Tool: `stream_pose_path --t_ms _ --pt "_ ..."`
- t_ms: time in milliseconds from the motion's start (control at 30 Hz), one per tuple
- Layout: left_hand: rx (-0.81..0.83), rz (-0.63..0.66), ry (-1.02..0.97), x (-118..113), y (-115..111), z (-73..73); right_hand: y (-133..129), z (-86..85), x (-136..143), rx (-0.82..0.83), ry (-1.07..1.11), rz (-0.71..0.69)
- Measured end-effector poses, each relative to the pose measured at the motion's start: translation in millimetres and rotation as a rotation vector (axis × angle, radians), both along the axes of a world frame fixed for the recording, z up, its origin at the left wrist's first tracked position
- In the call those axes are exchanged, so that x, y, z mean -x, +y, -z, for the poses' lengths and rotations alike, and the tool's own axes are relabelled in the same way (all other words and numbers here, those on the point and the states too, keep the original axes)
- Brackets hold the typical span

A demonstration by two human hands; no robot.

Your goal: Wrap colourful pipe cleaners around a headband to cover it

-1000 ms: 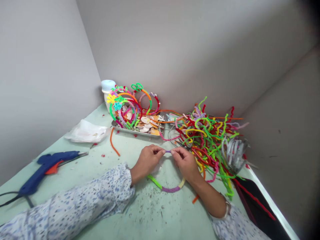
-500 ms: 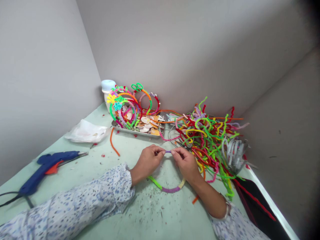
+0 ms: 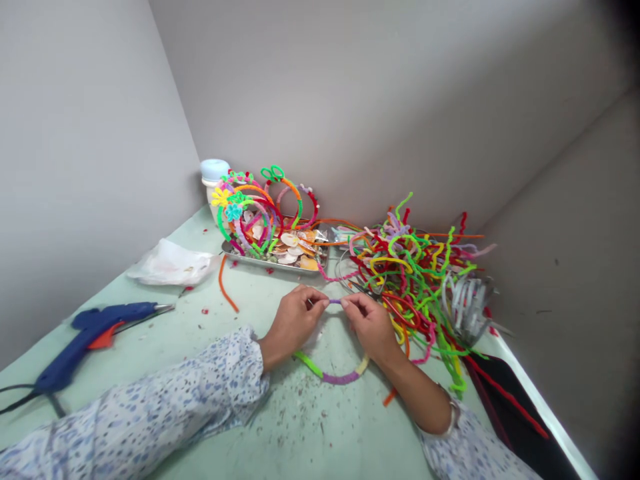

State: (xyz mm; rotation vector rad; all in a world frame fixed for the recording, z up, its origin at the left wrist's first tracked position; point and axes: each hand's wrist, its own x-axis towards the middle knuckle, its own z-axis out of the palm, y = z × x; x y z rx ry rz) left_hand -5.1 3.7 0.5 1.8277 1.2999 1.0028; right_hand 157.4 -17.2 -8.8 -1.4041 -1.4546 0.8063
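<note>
Between my two hands a short purple pipe cleaner is stretched level above the table. My left hand pinches its left end between thumb and finger, and my right hand pinches the right end. Just below the hands lies a curved band wrapped in green, purple and pale yellow; its upper ends are hidden behind the hands and wrists.
A metal tray holds decorated headbands and flat pieces. Right of it is a tangled heap of pipe cleaners. A blue glue gun, a plastic bag and an orange pipe cleaner lie at left.
The whole view has shifted very slightly. Both hands keep their pinch on the purple pipe cleaner, and the fingers of my left hand have tilted a little.
</note>
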Motion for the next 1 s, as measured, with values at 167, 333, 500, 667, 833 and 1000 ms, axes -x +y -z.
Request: stream_pose_path --t_ms 167,333,500,667,833,1000 --pt "-0.010 0.001 0.016 0.7 -0.4 -3.0 -0.4 -0.4 -0.1 -0.009 -0.006 -0.001" --pt "0.055 0.013 -0.008 -0.2 0.3 -0.8 -0.4 0.8 -0.2 0.003 -0.006 0.006" --pt "0.182 0.039 -0.072 -2.6 1.8 1.5 -0.3 1.9 -0.9 0.006 -0.004 0.001" --pt "0.310 0.054 -0.129 -4.0 2.4 -1.7 -0.3 1.6 -1.3 0.006 -0.017 -0.003" --pt "0.418 0.073 -0.181 -4.2 2.6 -3.0 0.2 2.0 -1.7 0.001 -0.016 -0.006" --pt "0.516 0.099 -0.238 -4.2 1.8 -8.7 0.4 3.1 -1.9 -0.004 -0.010 -0.006"
